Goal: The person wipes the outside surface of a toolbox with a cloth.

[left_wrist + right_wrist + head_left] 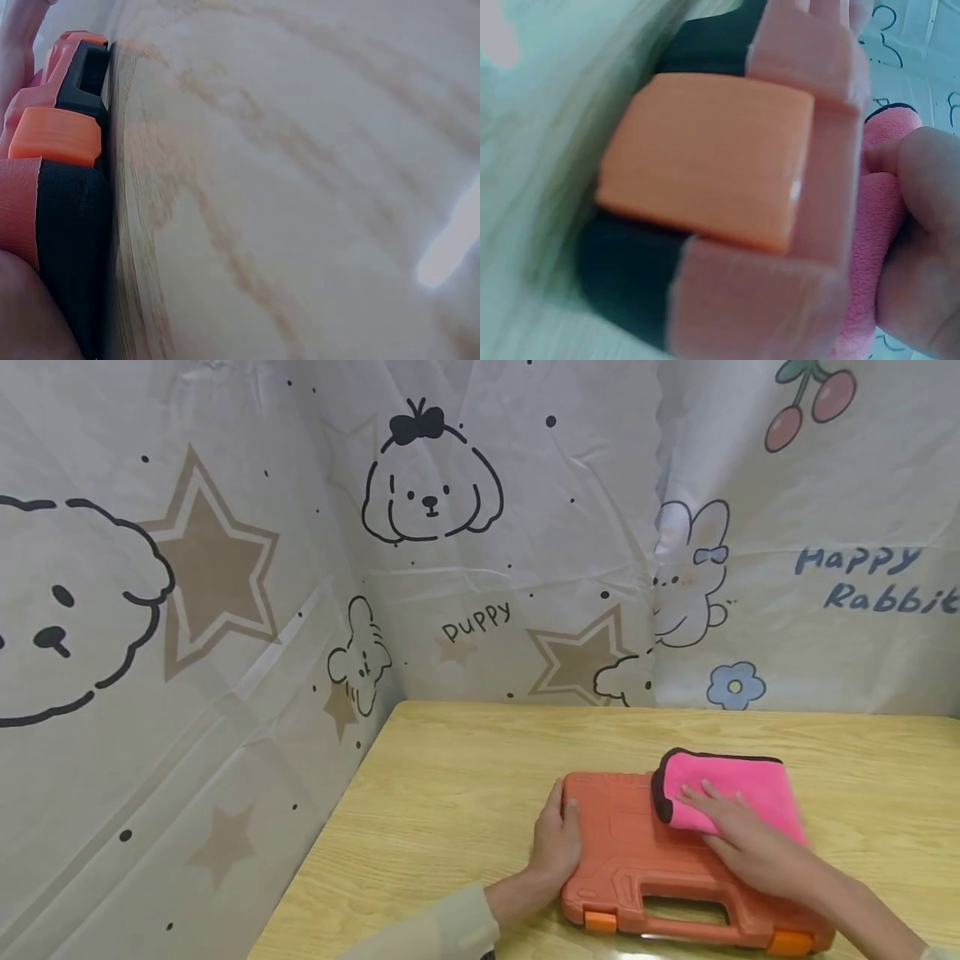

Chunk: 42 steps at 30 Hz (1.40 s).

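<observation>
A red-orange plastic carrying case (611, 835) with a handle lies flat on the table, its handle side towards me. My left hand (557, 847) holds its left edge, thumb over the lid and fingers along the side. Spread over the lid's right half is a folded pink cloth (757, 777) with a dark border. My right hand (750, 843) presses on this cloth with fingers extended. Orange latches show on the front: the left latch (56, 135) in the left wrist view, the right latch (712, 157) in the right wrist view. Both appear closed. The case's underside is black.
The wood-grain table (442, 802) extends left of and behind the case. A pale curtain (465, 568) with cartoon prints hangs along the table's back and left sides. In the left wrist view, light glares on the tabletop (300, 187).
</observation>
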{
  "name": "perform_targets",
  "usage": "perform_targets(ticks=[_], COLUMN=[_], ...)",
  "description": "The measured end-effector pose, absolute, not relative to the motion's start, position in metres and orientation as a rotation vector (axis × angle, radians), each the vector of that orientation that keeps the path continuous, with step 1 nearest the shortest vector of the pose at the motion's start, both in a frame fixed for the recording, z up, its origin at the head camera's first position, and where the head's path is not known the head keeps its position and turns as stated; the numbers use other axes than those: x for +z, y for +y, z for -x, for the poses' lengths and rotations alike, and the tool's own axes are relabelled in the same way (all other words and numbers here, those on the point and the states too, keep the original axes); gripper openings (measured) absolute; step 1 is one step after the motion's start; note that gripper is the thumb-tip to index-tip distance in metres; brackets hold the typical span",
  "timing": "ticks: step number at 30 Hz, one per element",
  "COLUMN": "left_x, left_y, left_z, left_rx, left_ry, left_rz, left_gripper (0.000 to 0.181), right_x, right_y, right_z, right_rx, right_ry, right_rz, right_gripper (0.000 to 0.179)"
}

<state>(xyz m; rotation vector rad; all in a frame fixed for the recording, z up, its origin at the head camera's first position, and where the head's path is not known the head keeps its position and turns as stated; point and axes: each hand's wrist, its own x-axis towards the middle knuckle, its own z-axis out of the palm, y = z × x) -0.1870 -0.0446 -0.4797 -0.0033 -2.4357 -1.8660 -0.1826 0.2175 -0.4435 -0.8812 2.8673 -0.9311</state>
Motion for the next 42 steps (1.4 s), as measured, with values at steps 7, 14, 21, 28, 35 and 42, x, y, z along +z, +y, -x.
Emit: perform_targets(ticks=[7,14,21,28,35,42], left_x=[-0.482,-0.481,-0.482,-0.482,-0.480,-0.480], left_y=[-0.046,-0.046,-0.045,-0.046,-0.046,-0.045], left_z=[0.186,0.186,0.187,0.189,0.188,0.189], left_rx=[-1.879,-1.893,-1.907,-1.933,-1.960,-1.916], left_ry=[-2.441,-2.417,-2.412,-2.406,-2.405,-2.422], left_rz=[-0.012,0.000,-0.002,-0.014,-0.021,-0.040], left_gripper=[0.052,0.052,0.051,0.051,0.051,0.051], right_x=[-0.447,-0.448,-0.451,-0.450,-0.448,-0.444], right_y=[0.232,0.235,0.228,0.221,0.203,0.168], right_z=[0.178,0.177,0.171,0.169,0.168,0.165], right_rx=[-0.999,-0.969,-0.929,-0.955,-0.987,-0.983], right_ry=[2.898,2.948,2.982,2.992,2.982,2.955], right_rz=[0.794,0.705,0.639,0.613,0.657,0.726], right_gripper=[0.048,0.051,0.054,0.053,0.053,0.053])
